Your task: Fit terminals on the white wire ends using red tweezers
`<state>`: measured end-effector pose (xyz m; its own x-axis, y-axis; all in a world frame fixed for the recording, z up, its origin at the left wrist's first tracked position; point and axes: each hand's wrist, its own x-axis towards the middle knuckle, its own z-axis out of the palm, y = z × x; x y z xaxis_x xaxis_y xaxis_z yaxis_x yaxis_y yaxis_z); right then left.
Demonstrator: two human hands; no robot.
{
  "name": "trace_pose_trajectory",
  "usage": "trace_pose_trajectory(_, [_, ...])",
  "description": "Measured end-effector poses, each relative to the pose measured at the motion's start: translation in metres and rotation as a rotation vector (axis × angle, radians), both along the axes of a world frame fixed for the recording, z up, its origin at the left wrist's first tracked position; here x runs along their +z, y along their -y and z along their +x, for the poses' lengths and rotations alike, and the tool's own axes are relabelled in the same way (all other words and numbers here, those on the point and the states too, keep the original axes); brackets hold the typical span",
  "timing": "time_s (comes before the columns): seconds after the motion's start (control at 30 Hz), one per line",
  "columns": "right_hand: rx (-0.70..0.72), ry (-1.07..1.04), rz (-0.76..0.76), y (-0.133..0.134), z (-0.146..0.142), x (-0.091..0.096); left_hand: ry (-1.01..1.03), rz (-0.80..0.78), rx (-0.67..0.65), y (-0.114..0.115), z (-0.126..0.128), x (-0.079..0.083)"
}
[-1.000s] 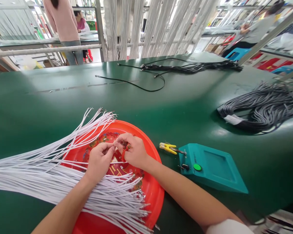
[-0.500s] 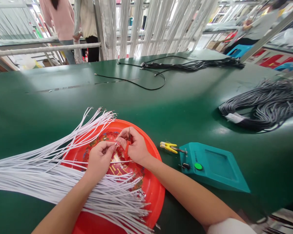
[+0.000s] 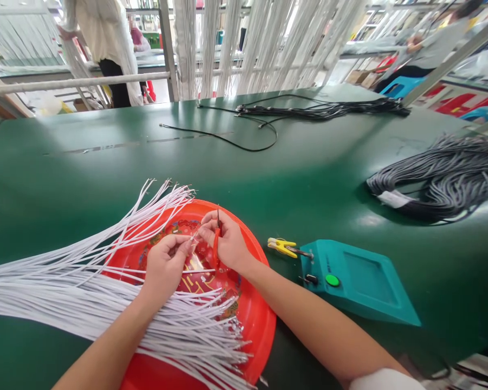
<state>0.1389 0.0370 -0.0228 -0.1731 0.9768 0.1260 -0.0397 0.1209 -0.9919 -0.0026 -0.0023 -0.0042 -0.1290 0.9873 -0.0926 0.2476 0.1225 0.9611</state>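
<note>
Over a red round tray (image 3: 265, 303), my left hand (image 3: 165, 265) is closed, pinching a thin white cable near its end (image 3: 193, 237) between thumb and forefinger. My right hand (image 3: 231, 242) meets it there, thumb and finger pinched at the cable's tip. Small red-handled scissors (image 3: 217, 246) hang in the same right hand, blades pointing away from me. Below my left wrist lies a thick bundle of white cables (image 3: 187, 325) with metallic-looking ends on the tray. Another white bundle (image 3: 146, 216) with bare wire ends crosses the tray's far left rim.
Right of the tray stands a teal device (image 3: 361, 279) with a green button and a yellow clip (image 3: 282, 246). A coil of grey cable (image 3: 435, 179) lies farther right; black cables (image 3: 321, 110) stretch along the table's far side. White cables (image 3: 260, 43) hang from a rack behind.
The scissors in my right hand have swung more upright, and my right fingertips have shifted slightly up and right from my left ones. In the background, a person in a pale top has moved left.
</note>
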Motion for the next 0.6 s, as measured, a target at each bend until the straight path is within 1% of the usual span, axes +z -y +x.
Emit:
trace_pose_trajectory(0.07, [0.043, 0.097, 0.011, 0.0004, 0.0014, 0.001, -0.005, 0.038, 0.035, -0.0002, -0.0007, -0.0005])
trace_pose_trajectory(0.17, [0.192, 0.326, 0.059, 0.0018, 0.0028, 0.003, -0.002, 0.077, 0.065, -0.0004, -0.0013, -0.0018])
trace_pose_trajectory(0.23, [0.252, 0.432, 0.098, 0.003, 0.0028, 0.0038, -0.001, 0.101, 0.058, -0.0001, -0.0015, -0.0028])
trace_pose_trajectory(0.43, [0.266, 0.546, 0.163, 0.0055, 0.0019, 0.0019, -0.111, 0.175, 0.009, 0.0015, -0.0023, -0.0053])
trace_pose_trajectory(0.6, [0.252, 0.602, 0.2, 0.0088, 0.0014, -0.0008, -0.197, 0.195, 0.021, 0.0024, -0.0024, -0.0063])
